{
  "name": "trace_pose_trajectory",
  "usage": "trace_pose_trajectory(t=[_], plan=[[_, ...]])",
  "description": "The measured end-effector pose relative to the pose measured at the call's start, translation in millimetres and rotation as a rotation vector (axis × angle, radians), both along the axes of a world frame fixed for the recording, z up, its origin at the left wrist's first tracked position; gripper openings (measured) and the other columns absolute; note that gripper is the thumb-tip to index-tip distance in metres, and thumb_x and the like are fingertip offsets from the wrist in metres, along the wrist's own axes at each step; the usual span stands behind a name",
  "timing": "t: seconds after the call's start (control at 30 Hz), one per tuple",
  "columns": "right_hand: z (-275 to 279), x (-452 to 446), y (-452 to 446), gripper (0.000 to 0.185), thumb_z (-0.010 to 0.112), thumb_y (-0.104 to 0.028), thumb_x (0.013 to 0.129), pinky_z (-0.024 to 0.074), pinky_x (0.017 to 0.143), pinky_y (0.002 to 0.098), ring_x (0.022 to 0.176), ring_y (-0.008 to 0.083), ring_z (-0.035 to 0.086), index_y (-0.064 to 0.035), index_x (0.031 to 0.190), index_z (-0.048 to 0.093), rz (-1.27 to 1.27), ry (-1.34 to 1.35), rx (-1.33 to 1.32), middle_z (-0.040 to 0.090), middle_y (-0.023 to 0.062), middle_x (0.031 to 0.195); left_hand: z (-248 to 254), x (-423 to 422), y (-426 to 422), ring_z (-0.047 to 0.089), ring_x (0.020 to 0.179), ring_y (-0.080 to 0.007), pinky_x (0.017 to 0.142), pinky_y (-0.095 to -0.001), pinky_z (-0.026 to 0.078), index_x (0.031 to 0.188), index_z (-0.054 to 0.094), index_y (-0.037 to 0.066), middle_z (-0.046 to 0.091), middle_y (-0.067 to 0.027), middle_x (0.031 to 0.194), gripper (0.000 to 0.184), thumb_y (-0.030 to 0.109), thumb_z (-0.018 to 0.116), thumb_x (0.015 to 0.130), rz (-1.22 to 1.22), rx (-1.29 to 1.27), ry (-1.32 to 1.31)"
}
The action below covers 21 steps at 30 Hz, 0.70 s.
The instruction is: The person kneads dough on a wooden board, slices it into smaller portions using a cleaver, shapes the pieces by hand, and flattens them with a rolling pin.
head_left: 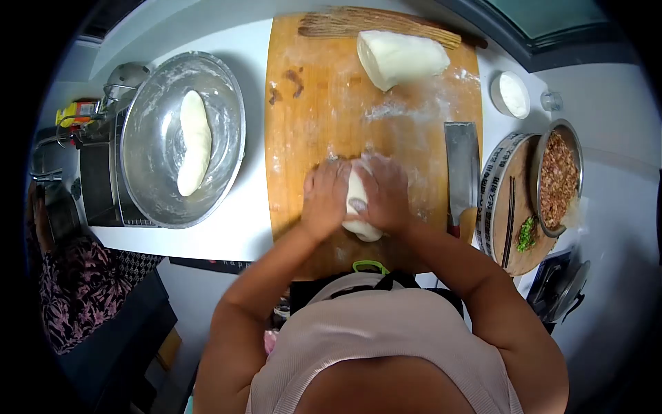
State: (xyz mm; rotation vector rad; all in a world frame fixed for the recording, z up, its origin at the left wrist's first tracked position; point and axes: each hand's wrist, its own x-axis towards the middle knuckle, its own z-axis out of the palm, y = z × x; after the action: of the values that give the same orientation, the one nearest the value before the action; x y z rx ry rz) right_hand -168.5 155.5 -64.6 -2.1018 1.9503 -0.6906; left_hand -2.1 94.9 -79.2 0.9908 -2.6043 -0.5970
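On the floured wooden board (296, 131), a piece of white dough (363, 230) lies pressed between my two hands. My left hand (325, 196) is closed over its left side, fingers pointing away from me. Against the right side, my right hand (387, 193) wraps round the dough, its thumb across the top. Part of the piece is hidden under the palms. Farther back on the board rests a thick cut block of dough (403, 58). A cleaver (462, 165) with a wide blade lies along the board's right edge.
To the left, a large steel bowl (227, 172) holds a long dough roll (195, 141). On the right stand a white bowl of flour (512, 94), a round board (503, 172) with chopsticks (510, 214) and chopped greens (527, 233), and a bowl of minced filling (557, 176). Another person's patterned clothing (83, 290) shows far left.
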Motion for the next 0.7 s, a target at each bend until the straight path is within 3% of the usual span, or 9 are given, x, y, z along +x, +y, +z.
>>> trace_pose_trajectory(t=[0.1,0.2,0.37,0.4,0.43,0.47,0.5,0.63,0.7], plan=[[-10.0,-9.8,-33.7,0.072,0.077,-0.037,0.072,0.0317,0.102,0.0539,0.126,0.033,0.044,-0.0111,0.134,0.052,-0.102,0.014,0.045,0.052,0.013,0.132,-8.3,-17.4,-50.2,0.047,0.122,-0.0346,0.105,-0.0468,0.03,0.137,0.046,0.0,0.053,-0.0177,0.129,0.1,0.051,0.082,0.058,-0.038,-0.068,0.011],[-16.6,-21.6,-69.1,0.062,0.077,-0.037,0.073,0.0358,0.1,0.0521,0.12,0.0335,0.05,-0.0123,0.127,0.058,-0.188,0.038,0.041,0.057,0.0132,0.126,-12.3,-33.7,-87.3,0.049,0.116,-0.0334,0.102,-0.0476,0.031,0.133,0.049,0.003,0.054,-0.0149,0.122,0.101,0.055,0.082,0.052,-0.054,-0.051,0.037],[-34.6,-60.6,-132.9,0.048,0.059,-0.048,0.088,0.0454,0.09,0.0461,0.101,0.0372,0.06,-0.0079,0.113,0.066,-0.161,-0.109,0.323,0.065,0.0181,0.108,24.7,-47.1,-107.7,0.051,0.11,-0.032,0.101,-0.0445,0.033,0.12,0.056,0.002,0.056,-0.0146,0.115,0.081,0.056,0.077,0.064,-0.095,-0.089,-0.231],[-41.0,-66.9,-135.3,0.05,0.055,-0.051,0.091,0.0468,0.088,0.0456,0.097,0.0382,0.062,-0.0067,0.11,0.068,-0.123,-0.187,0.418,0.066,0.0192,0.104,27.4,-44.8,-99.4,0.05,0.11,-0.0325,0.101,-0.0447,0.033,0.12,0.056,0.001,0.055,-0.0155,0.115,0.08,0.055,0.078,0.065,-0.131,-0.21,-0.172],[-0.7,-64.2,-126.4,0.056,0.043,-0.053,0.096,0.0458,0.086,0.0479,0.094,0.0393,0.061,-0.0038,0.103,0.069,-0.143,-0.239,0.412,0.066,0.0195,0.098,25.8,-39.7,-83.8,0.05,0.109,-0.033,0.101,-0.045,0.033,0.119,0.055,0.0,0.054,-0.0164,0.115,0.08,0.055,0.078,0.065,-0.168,-0.323,-0.115],[8.4,-56.6,-114.1,0.055,0.044,-0.052,0.096,0.0458,0.087,0.0479,0.094,0.0396,0.061,-0.0032,0.1,0.069,-0.093,-0.17,0.327,0.066,0.0196,0.096,23.5,-35.0,-68.8,0.05,0.109,-0.0334,0.101,-0.0452,0.034,0.118,0.055,-0.001,0.054,-0.0173,0.115,0.079,0.054,0.079,0.066,-0.208,-0.436,-0.059],[14.9,-46.7,-103.7,0.055,0.045,-0.051,0.096,0.0458,0.087,0.0479,0.094,0.0398,0.061,-0.0026,0.097,0.069,-0.046,-0.103,0.245,0.067,0.0197,0.095,26.4,-29.4,-51.5,0.047,0.117,-0.0369,0.104,-0.0465,0.034,0.12,0.051,-0.004,0.052,-0.0205,0.121,0.084,0.05,0.083,0.065,-0.221,-0.415,0.048],[22.1,-11.3,-34.8,0.037,0.053,-0.039,0.09,0.0455,0.088,0.047,0.094,0.0372,0.061,-0.0063,0.1,0.068,-0.008,-0.036,0.132,0.067,0.0169,0.096,52.9,-7.6,-3.4,0.044,0.13,-0.0393,0.11,-0.0467,0.032,0.132,0.041,-0.008,0.048,-0.0254,0.135,0.094,0.036,0.087,0.063,-0.072,0.166,0.093],[21.5,3.9,-5.3,0.036,0.057,-0.036,0.086,0.0441,0.091,0.0478,0.1,0.0357,0.06,-0.0084,0.107,0.067,-0.006,-0.01,-0.033,0.066,0.0152,0.104,48.5,-9.2,8.1,0.046,0.127,-0.0381,0.106,-0.0475,0.036,0.136,0.04,-0.007,0.05,-0.0239,0.132,0.092,0.027,0.085,0.063,-0.015,0.067,0.013]])
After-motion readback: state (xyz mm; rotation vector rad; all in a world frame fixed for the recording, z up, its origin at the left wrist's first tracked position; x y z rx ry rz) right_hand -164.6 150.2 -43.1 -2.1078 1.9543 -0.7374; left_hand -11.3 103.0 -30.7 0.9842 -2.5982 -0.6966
